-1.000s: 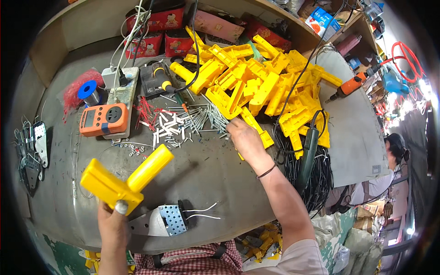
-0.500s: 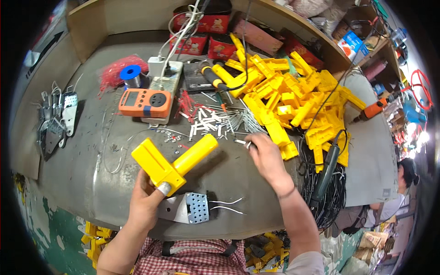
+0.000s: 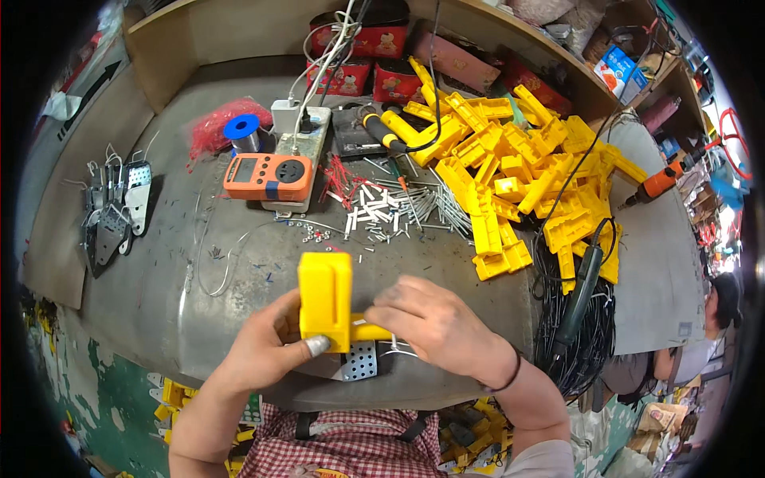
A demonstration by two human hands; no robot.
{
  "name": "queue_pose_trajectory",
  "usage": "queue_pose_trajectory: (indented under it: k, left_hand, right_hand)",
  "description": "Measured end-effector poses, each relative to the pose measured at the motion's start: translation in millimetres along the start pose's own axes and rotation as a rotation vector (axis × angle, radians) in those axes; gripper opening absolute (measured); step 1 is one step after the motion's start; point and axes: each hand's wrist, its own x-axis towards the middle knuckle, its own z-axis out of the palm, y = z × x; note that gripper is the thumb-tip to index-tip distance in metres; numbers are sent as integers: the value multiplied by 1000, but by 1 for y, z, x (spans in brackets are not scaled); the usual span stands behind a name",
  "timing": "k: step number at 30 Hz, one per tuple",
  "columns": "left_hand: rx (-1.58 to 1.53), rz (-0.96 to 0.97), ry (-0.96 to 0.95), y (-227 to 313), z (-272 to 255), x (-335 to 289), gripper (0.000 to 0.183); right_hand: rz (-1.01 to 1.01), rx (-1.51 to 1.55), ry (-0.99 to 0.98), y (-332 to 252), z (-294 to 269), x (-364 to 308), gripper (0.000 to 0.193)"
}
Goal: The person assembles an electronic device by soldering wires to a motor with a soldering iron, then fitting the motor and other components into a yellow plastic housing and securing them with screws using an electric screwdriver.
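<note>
My left hand (image 3: 275,342) is closed around a yellow plastic housing (image 3: 325,295), its thumb with a silvery tip pressed low on the block. A round yellow arm juts from the housing toward the right. At that arm my right hand (image 3: 434,323) has its fingers bent and drawn together; whatever they pinch is hidden. A small white bit shows by the arm's base. Beneath the housing, partly covered, lies a perforated metal plate (image 3: 361,364) with white wires. Farther off are short white tubes (image 3: 370,209) and long screws (image 3: 442,203).
Yellow housings (image 3: 526,167) are heaped at the back right, beside a soldering iron (image 3: 578,299) and black cables (image 3: 582,342). An orange meter (image 3: 269,177), a solder spool (image 3: 241,127) and a power strip (image 3: 307,131) stand at the back. Metal plates (image 3: 111,211) lean at left.
My right hand has come from beside the screws back to the housing's arm. My left hand has turned the housing upright, its arm now lower and pointing right, over the perforated plate.
</note>
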Motion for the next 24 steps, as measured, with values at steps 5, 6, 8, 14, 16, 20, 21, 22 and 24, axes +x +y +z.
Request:
queue_pose_trajectory:
  k: [5,6,8,14,16,20,21,22,24]
  left_hand:
    - [124,34,67,3,14,11,55]
    - [187,45,48,5,16,9,56]
    - [29,74,8,7,14,12,57]
    - [-669,129,58,-19,36,24,63]
    - [-668,116,20,-25,41,25,62]
    - [-642,145,68,-27,52,25,59]
    - [-584,223,141,-29,54,24,58]
    - [-526,302,214,-31,57,22,58]
    - [-389,359,292,-36,66,17,52]
  right_hand:
    - [48,-66,101,-8,6,2,27]
    - [51,-63,104,-10,3,2,27]
    - [76,-47,25,-15,-3,2,34]
    - [403,845,541,-42,-3,-4,23]
    - [410,808,603,-38,11,-5,21]
    - [282,495,593,-33,12,-13,22]
    - [375,524,593,-35,8,-13,23]
    - [469,553,593,-36,7,-13,24]
    - [583,723,710,-36,13,-14,25]
